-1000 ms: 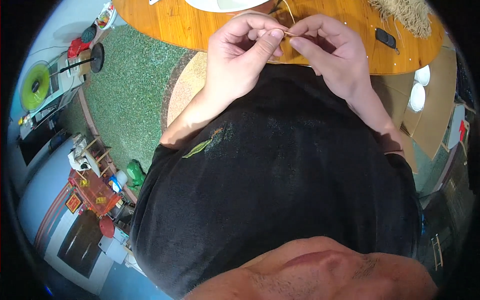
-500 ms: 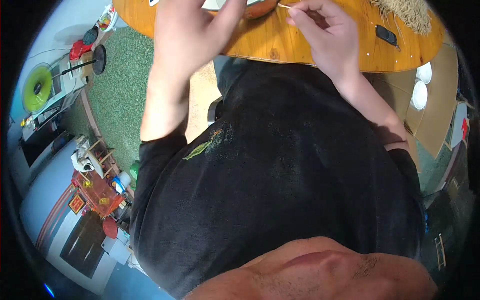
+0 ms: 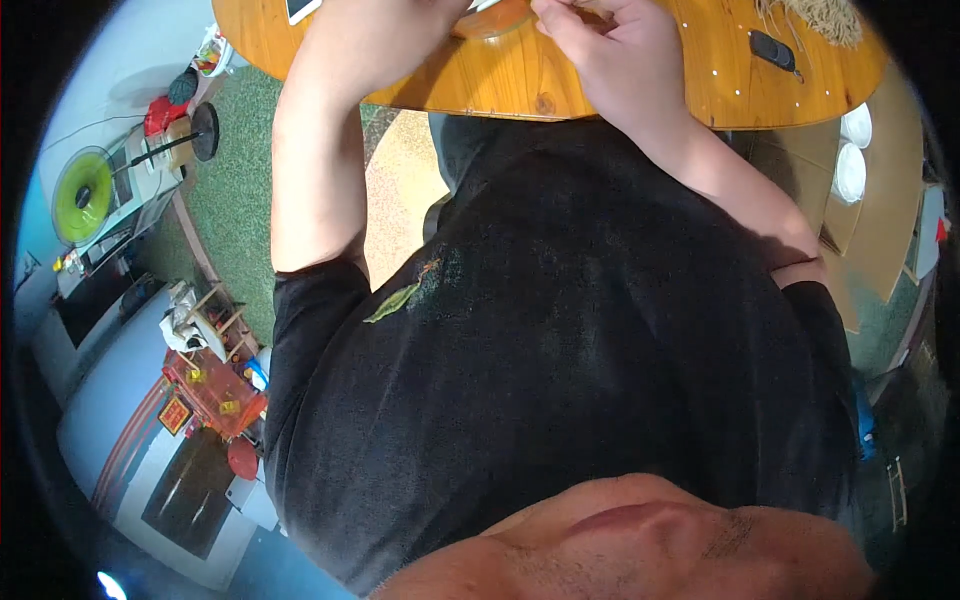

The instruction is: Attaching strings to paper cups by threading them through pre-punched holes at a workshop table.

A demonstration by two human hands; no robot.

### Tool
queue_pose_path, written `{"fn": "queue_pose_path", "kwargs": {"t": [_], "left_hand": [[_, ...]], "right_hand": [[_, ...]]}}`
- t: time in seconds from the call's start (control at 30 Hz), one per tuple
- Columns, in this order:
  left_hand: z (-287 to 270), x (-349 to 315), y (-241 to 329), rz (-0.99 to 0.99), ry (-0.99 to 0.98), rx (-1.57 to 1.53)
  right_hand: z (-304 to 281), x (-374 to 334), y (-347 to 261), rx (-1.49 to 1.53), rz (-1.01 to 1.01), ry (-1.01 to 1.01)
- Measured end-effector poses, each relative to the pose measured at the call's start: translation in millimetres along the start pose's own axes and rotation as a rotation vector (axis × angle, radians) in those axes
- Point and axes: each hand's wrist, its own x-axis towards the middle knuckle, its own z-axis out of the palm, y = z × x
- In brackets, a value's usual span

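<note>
My left hand [image 3: 400,35] reaches over the wooden table [image 3: 545,85], its fingers cut off by the top edge. To its right, my right hand [image 3: 632,60] has curled fingers, with thumb and fingertips pinched together close to the picture's top edge. What that pinch holds, if anything, cannot be made out now. Between the hands shows part of a round dish [image 3: 495,22] with a brownish-orange side; the rest of it is out of view. A bundle of beige strands [image 3: 825,20] lies at the table's far right.
A black key fob [image 3: 772,50] lies right of my right hand, and a white-edged phone [image 3: 302,8] by my left wrist. Small white dots mark the tabletop. White bowls [image 3: 850,172] stand on cardboard at the right. A green fan [image 3: 82,195] is at the left.
Both hands have shifted up in the picture, and the right one also leftward, nearer the dish. The thin pale strand seen at my right fingertips earlier no longer shows.
</note>
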Motion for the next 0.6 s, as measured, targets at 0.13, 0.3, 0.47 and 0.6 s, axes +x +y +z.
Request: {"fn": "queue_pose_path", "kwargs": {"t": [0.13, 0.3, 0.47, 0.6], "left_hand": [[0, -1, 0, 0.003, 0.019, 0.011], [1, 1, 0, 0.009, 0.007, 0.025], [-5, 4, -1, -0.048, -0.056, -0.123], [-10, 7, -2, -0.100, -0.114, -0.143]], "right_hand": [[-1, 1, -3, 0.004, 0.001, -0.016], [0, 1, -6, -0.027, -0.043, -0.003], [0, 1, -7, -0.028, -0.086, 0.000], [1, 1, -10, 0.042, -0.007, -0.014]]}}
